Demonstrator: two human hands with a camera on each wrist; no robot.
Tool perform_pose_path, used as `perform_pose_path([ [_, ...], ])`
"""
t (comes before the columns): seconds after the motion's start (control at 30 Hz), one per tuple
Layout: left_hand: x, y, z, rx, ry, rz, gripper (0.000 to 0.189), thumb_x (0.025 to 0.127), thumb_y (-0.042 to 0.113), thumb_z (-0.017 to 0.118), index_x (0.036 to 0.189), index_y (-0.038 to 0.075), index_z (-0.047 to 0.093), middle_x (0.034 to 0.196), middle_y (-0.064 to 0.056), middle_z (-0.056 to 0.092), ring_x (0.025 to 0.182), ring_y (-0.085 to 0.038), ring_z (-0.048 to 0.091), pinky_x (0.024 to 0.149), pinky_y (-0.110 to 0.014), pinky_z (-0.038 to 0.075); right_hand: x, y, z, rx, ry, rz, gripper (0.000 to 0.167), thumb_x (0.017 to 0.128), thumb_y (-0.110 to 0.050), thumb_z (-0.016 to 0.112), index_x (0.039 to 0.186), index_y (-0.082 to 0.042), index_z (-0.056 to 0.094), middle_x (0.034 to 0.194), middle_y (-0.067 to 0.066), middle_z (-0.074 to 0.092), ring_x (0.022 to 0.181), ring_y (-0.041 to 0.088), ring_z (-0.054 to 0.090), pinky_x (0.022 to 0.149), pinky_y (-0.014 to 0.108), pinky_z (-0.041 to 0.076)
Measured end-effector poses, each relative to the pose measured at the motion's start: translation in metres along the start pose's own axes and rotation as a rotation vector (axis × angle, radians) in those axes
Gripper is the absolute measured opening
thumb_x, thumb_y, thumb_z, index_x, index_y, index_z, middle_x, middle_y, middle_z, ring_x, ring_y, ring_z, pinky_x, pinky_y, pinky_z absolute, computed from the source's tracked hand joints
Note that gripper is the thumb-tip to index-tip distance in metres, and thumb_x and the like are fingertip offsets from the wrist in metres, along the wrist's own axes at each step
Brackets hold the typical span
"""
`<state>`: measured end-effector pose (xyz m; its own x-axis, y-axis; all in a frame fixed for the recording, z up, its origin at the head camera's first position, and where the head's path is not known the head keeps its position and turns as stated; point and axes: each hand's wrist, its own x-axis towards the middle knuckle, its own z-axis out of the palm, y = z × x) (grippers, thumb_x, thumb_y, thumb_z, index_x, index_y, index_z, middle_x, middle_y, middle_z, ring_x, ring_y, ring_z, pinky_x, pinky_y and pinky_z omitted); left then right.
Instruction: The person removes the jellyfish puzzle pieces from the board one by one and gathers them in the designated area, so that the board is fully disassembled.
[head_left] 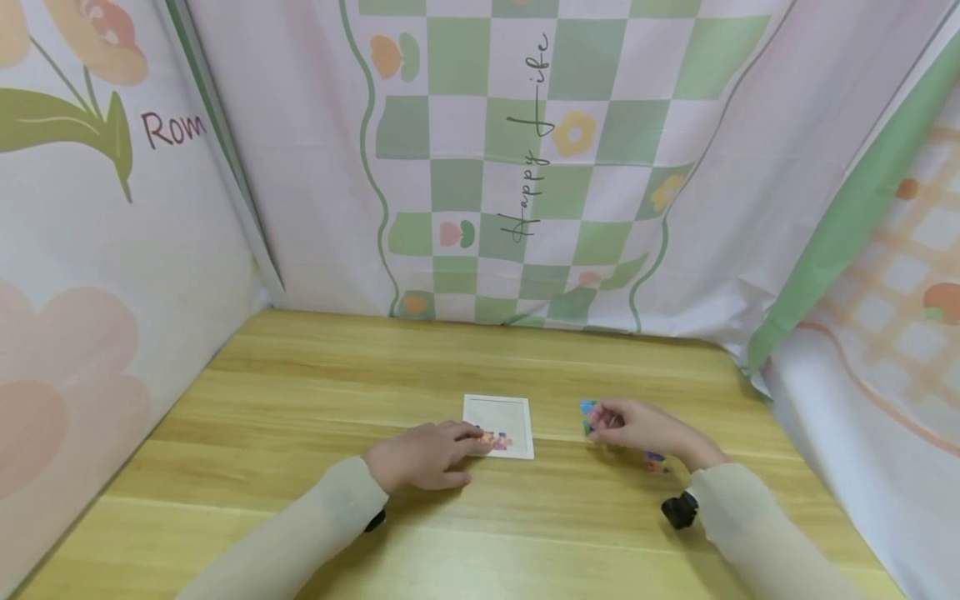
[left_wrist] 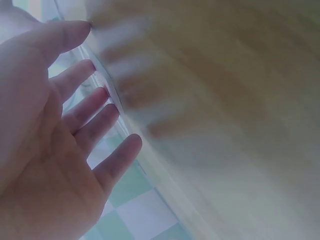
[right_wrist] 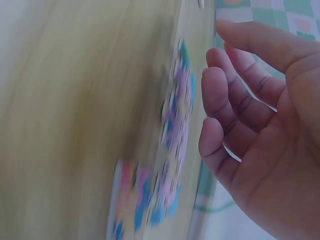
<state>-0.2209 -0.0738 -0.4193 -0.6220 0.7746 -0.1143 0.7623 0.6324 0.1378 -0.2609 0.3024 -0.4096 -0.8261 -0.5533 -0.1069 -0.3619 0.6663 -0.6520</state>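
My left hand (head_left: pixel 431 454) lies at the lower left of a white puzzle tray (head_left: pixel 495 411), its fingertips over the joined jigsaw pieces (head_left: pixel 498 441) along the near edge. In the left wrist view those fingers (left_wrist: pixel 112 162) are spread and relaxed, with nothing in the palm. To the right of the tray, my right hand (head_left: pixel 645 429) hovers over a loose group of colourful jigsaw pieces (right_wrist: pixel 175 120), partly hiding them in the head view. Its fingers bend loosely and the thumb stands apart, nothing between them in the right wrist view.
A wooden table (head_left: pixel 337 367) carries everything. More coloured pieces (head_left: pixel 656 461) lie under the right wrist. Behind hangs a green checked curtain (head_left: pixel 457 183), with printed cloth on both sides. A black wrist device (head_left: pixel 679 510) sits at the right cuff.
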Motion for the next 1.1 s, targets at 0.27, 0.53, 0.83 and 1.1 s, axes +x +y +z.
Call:
perform_pose_path([
  [0.27, 0.001, 0.0, -0.002, -0.046, -0.025, -0.038, 0.053, 0.1, 0.037, 0.062, 0.148, 0.018, 0.05, 0.154, -0.004, 0.043, 0.139, -0.022, 0.041, 0.111, -0.039, 0.039, 0.03, -0.028, 0.015, -0.007, -0.032, -0.069, 0.02, 0.094, -0.022, 0.072, 0.105, -0.007, 0.064, 0.093, 0.001, 0.063, 0.086, 0.017, 0.059, 0.072, 0.029, 0.052],
  [0.53, -0.001, -0.002, -0.004, -0.065, -0.043, -0.032, 0.049, 0.1, 0.035, 0.062, 0.144, 0.014, 0.052, 0.156, -0.004, 0.04, 0.142, -0.021, 0.039, 0.114, -0.034, 0.034, 0.056, -0.046, 0.035, -0.012, -0.073, -0.099, 0.02, 0.094, -0.022, 0.072, 0.111, -0.011, 0.07, 0.098, -0.004, 0.067, 0.089, 0.015, 0.063, 0.077, 0.032, 0.054],
  [0.83, -0.001, -0.004, -0.004, -0.026, -0.02, 0.001, 0.047, 0.1, 0.032, 0.062, 0.143, 0.012, 0.053, 0.155, -0.006, 0.041, 0.141, -0.022, 0.04, 0.113, -0.035, 0.036, 0.074, -0.061, 0.056, -0.074, -0.103, -0.191, 0.028, 0.093, -0.025, 0.073, 0.118, -0.011, 0.073, 0.108, -0.001, 0.066, 0.088, 0.012, 0.061, 0.077, 0.031, 0.054],
  [1.1, -0.004, -0.005, -0.004, -0.012, 0.012, 0.016, 0.044, 0.099, 0.032, 0.064, 0.138, 0.013, 0.057, 0.154, -0.007, 0.044, 0.139, -0.023, 0.043, 0.111, -0.037, 0.039, 0.081, -0.069, 0.068, -0.102, -0.124, -0.193, 0.027, 0.093, -0.02, 0.074, 0.118, -0.01, 0.072, 0.108, 0.001, 0.063, 0.085, 0.012, 0.057, 0.075, 0.03, 0.051],
])
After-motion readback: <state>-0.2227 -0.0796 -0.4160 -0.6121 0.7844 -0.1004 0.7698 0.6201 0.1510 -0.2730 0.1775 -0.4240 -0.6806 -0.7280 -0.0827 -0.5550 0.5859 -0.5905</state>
